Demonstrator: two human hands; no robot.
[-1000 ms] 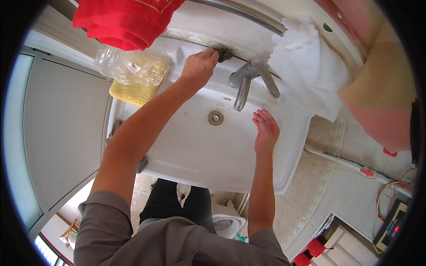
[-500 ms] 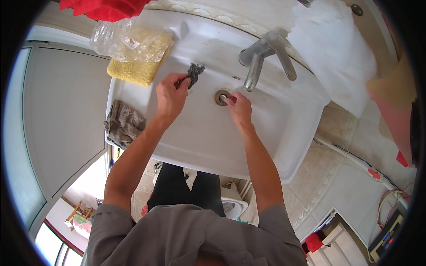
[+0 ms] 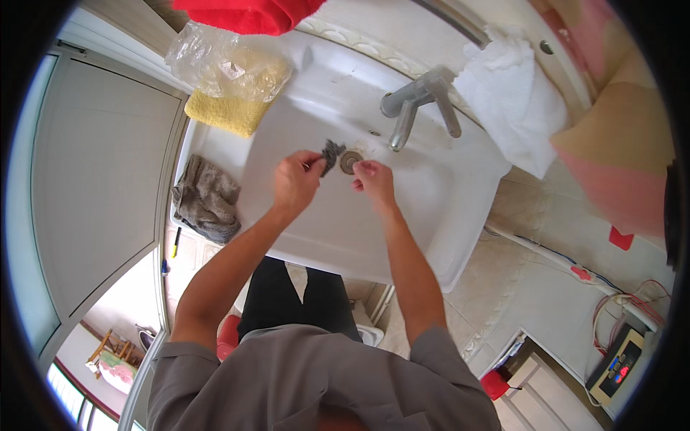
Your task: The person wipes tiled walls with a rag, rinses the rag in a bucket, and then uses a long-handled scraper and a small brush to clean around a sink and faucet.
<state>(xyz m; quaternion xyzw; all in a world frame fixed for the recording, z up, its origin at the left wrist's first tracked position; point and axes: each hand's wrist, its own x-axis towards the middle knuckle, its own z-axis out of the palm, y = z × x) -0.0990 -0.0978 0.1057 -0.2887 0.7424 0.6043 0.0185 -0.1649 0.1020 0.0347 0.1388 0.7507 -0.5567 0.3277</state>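
My left hand (image 3: 296, 185) pinches a dark grey, tangled scouring pad (image 3: 331, 155) that looks like steel wool. The pad hangs above the white washbasin (image 3: 309, 241), just left of the round metal drain (image 3: 350, 162). My right hand (image 3: 375, 185) is at the drain's right edge, thumb and fingers drawn together. Whatever sits between those fingers, if anything, is hidden. Behind the drain stands a grey metal faucet (image 3: 417, 104), its spout pointing toward my right hand.
On the basin's left rim lie a yellow towel (image 3: 223, 115) under clear plastic wrapping (image 3: 208, 61) and a brown-grey cloth (image 3: 206, 197). A red cloth (image 3: 251, 13) is at the back, a white towel (image 3: 510, 100) at the back right. An electric device (image 3: 619, 366) is lower right.
My left hand has brought the scouring pad rightward and nearer, close to the drain. My right hand has drawn back slightly from the drain opening. The whole view has shifted a little.
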